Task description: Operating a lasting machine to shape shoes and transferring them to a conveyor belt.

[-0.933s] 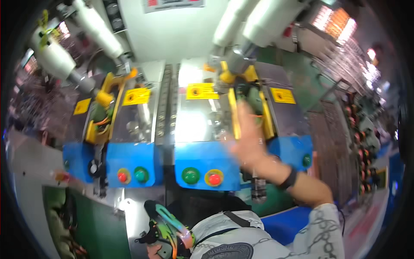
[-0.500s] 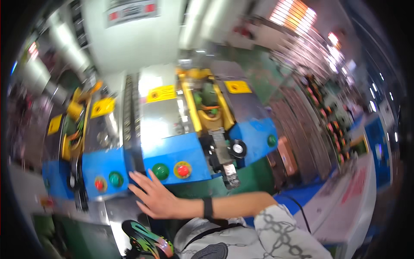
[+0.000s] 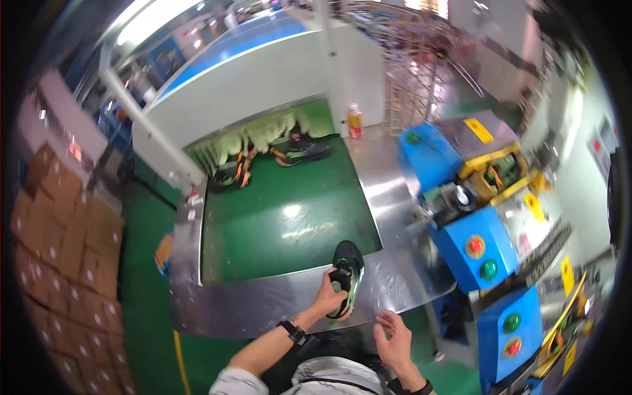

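Observation:
My left hand [image 3: 331,295] grips a black sneaker [image 3: 347,273] with green and orange trim near its opening. The sneaker points away from me, over the near metal edge of the conveyor. To its right, my right hand [image 3: 394,339] hovers apart from it, fingers loosely bent and holding nothing. On the green conveyor belt [image 3: 263,227] lie more dark sneakers: one sneaker [image 3: 301,151] at the far end by the fringed curtain [image 3: 253,141], another sneaker [image 3: 232,172] to its left, partly under the fringe.
A steel rim [image 3: 263,309] borders the belt. At the right stands a machine with blue panels [image 3: 474,250] and red and green buttons; a shoe sits in its yellow-framed station. A bottle [image 3: 355,120] stands at the back right. Cardboard boxes [image 3: 66,243] are stacked at left.
The view has swung from the blue-panelled machine to the conveyor. My right hand has left the area by the machine's buttons. The sneaker, low in view before, is now over the conveyor's near edge.

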Demonstrator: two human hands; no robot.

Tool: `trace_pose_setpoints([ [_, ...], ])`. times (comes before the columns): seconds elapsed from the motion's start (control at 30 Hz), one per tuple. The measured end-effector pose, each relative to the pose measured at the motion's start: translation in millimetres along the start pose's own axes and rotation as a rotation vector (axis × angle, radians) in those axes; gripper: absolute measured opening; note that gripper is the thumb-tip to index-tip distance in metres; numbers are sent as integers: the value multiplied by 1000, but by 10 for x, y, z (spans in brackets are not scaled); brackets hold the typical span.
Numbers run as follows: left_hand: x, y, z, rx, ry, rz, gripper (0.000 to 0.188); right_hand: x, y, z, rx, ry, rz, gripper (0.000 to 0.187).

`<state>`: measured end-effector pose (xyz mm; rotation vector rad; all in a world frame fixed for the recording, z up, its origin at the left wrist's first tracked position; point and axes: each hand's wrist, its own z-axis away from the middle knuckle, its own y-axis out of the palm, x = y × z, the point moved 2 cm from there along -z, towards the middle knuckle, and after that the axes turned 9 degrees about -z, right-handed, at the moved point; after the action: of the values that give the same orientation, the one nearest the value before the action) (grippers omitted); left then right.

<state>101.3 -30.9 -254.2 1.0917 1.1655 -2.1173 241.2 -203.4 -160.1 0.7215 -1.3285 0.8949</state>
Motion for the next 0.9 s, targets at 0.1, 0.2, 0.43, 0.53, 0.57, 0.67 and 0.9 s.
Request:
trace_pose_setpoints([
  [0.1,201,-34,-149,88,252,-41,84,-115,146,-255,-150,154,-133,26],
  [0.2,618,-355,-378,299,81,333,79,-55,499,-730,-177,90,-112,26],
  [0.43,1887,-2440,-1625,-389,240,-421,48,380,1911,-3081,254,-28,111,60],
  [0.53,2253,-3143,-2103,-572,228,-731,53,334,2526,-4474,441,-116,563,83],
  [0.57,2384,-3282,-2216,-560,134,-786,54,272,2745,-4963,447,-151,742,89],
  [0.67,2748,-3435,-2387,-579,207,-722,54,-4,3370,-6251,413,-327,934,90],
  [0.9,3177,-3264,-2313,-567,171,-564,50,-652,4102,-6871,420,-458,928,56],
])
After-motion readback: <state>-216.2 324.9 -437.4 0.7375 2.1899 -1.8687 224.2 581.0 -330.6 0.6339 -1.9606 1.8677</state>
